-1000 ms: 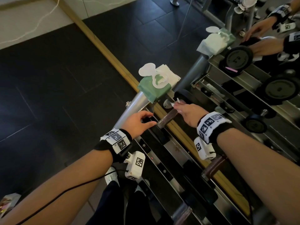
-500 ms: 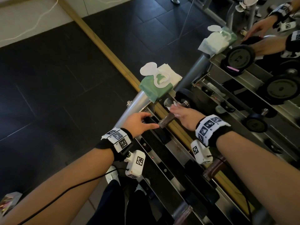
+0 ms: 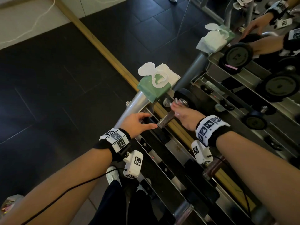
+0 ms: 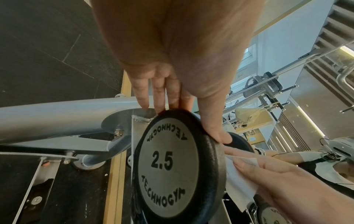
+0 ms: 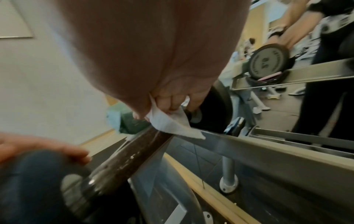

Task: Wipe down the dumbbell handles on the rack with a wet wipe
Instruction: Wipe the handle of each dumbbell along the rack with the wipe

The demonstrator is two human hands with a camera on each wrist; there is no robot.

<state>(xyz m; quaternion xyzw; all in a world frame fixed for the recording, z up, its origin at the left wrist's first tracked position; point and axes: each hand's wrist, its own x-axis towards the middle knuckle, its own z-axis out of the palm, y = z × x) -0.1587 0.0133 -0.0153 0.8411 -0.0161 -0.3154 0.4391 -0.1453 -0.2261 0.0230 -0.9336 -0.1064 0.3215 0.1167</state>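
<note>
A small dumbbell lies across the rack; its brown metal handle runs between two black heads. My left hand grips the near head, marked 2.5, fingers over the rim and thumb on the other side. My right hand wraps a white wet wipe round the far end of the handle, right beside the far head. In the left wrist view the wipe bunches under my right hand's fingers.
A green wet-wipe pack with its flap open sits on the rack's grey post. More dumbbells lie nearer on the rack. A mirror behind reflects rack and hands. Dark floor tiles lie to the left.
My right hand has slid the wipe along the handle away from me, up to the far head. The left hand has kept its hold on the near head.
</note>
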